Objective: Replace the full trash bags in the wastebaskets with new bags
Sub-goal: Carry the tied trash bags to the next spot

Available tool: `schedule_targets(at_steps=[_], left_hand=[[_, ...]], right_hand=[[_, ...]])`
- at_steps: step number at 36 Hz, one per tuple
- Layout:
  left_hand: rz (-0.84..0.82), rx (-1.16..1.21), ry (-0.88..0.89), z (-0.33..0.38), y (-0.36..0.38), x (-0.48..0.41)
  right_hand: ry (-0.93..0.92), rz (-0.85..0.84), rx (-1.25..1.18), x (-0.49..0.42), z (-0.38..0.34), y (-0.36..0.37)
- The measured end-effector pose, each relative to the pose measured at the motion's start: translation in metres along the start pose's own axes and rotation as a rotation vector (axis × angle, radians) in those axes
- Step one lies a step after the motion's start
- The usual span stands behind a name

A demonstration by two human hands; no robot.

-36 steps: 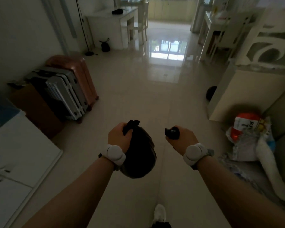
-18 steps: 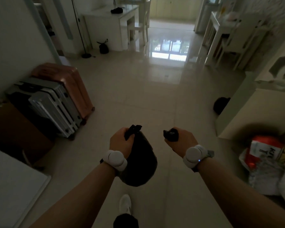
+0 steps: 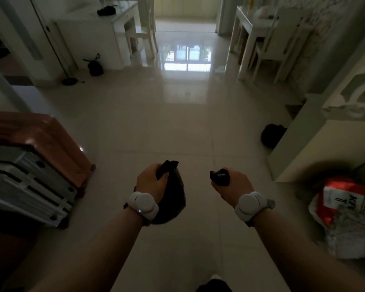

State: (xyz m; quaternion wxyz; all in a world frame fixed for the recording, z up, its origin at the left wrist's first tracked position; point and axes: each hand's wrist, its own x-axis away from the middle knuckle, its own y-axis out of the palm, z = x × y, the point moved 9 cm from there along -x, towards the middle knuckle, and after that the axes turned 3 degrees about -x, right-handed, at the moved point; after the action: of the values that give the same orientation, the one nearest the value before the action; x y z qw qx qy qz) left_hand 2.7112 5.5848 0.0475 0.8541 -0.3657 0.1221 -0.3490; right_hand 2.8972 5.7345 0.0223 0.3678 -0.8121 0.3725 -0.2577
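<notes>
My left hand [image 3: 151,182] grips the tied neck of a full black trash bag [image 3: 173,199], which hangs below it over the tiled floor. My right hand [image 3: 232,184] is closed around a small black bundle [image 3: 219,177] of bag plastic that sticks out of the fist. Ahead, a tied black trash bag [image 3: 95,66] sits on the floor by the white desk. Another dark bag or bin [image 3: 271,135] stands on the floor at the corner of the cream cabinet; which it is I cannot tell.
Two suitcases, orange [image 3: 40,144] and silver [image 3: 23,186], stand at my left. A cream cabinet [image 3: 325,148] and a pile of plastic bags with a red-and-white one [image 3: 343,201] are at my right. A white desk [image 3: 105,32] and a table with chair [image 3: 268,39] flank the far floor.
I have walked forward: the suitcases and the cabinet have slid nearer and outward, and the far desk has grown. Both hands keep their hold unchanged.
</notes>
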Motion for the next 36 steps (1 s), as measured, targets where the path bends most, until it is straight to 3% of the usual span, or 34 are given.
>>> schedule_targets(at_steps=[13, 21, 36], left_hand=[[0.0, 0.037, 0.021, 0.08, 0.055, -0.181], [-0.012, 0.089, 0.045, 0.124, 0.088, -0.278], [-0.14, 0.036, 0.122, 0.175, 0.149, -0.524]], right_hand=[[0.031, 0.025, -0.132, -0.192, 0.024, -0.068], [0.019, 0.007, -0.071, -0.297, 0.031, -0.093], [0.18, 0.08, -0.081, -0.518, 0.055, -0.135]])
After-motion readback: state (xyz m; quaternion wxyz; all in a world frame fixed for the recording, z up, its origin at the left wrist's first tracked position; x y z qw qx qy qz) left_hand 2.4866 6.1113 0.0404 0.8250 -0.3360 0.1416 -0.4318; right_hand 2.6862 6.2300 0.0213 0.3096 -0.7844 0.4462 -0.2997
